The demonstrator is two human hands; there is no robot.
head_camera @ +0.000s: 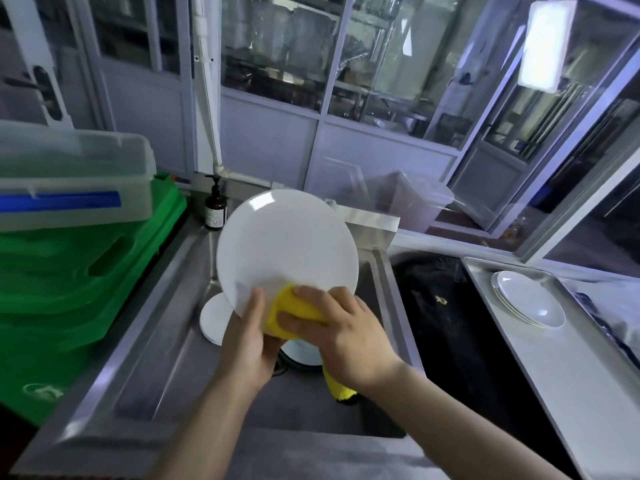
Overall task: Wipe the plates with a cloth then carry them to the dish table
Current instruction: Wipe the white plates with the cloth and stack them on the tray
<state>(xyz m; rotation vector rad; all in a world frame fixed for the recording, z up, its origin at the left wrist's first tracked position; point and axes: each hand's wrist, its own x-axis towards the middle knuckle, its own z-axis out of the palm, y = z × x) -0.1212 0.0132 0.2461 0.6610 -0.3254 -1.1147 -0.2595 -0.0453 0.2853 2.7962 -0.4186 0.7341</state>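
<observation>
Over the sink (145, 344), the left hand (247, 344) grips the lower edge of a tilted white plate (285, 249), thumb on its face. The right hand (341, 336) clutches a yellow cloth (285, 315) against the plate's lower rim. More plates (213, 318) lie in the sink below; farther right, stacked plates (528, 299) sit on a metal tray (554, 368).
</observation>
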